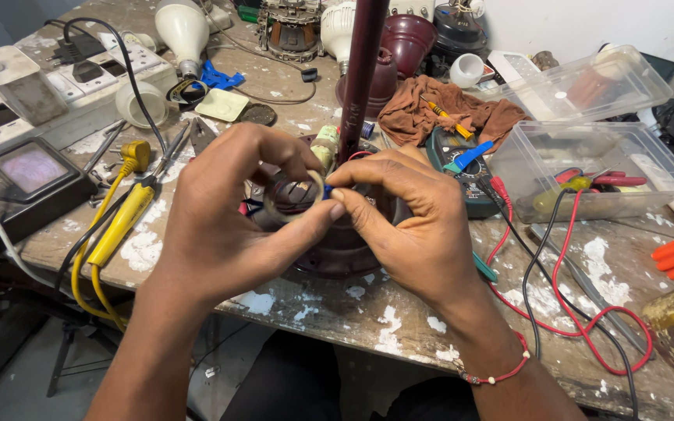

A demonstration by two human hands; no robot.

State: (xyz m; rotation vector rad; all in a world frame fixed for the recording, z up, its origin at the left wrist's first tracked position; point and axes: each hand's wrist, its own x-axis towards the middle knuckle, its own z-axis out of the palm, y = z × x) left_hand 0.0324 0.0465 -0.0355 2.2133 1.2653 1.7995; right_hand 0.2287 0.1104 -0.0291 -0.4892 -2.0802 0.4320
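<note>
Your left hand [220,226] & right hand [411,226] pinch a pale ring [294,204] between fingertips; maroon pole [360,74] stands upright behind, its base hidden.

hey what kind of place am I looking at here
Likely an electrical repair workbench: a multimeter with red and black leads, a yellow soldering iron, and LED bulbs lie on the paint-stained table.

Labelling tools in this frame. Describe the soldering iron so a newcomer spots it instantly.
Start at the paint-spattered wooden workbench and go left of the left hand. The yellow-handled soldering iron lies there diagonally beside grey metal pliers. It is the only bright yellow tool, trailing a matching yellow cord.
</note>
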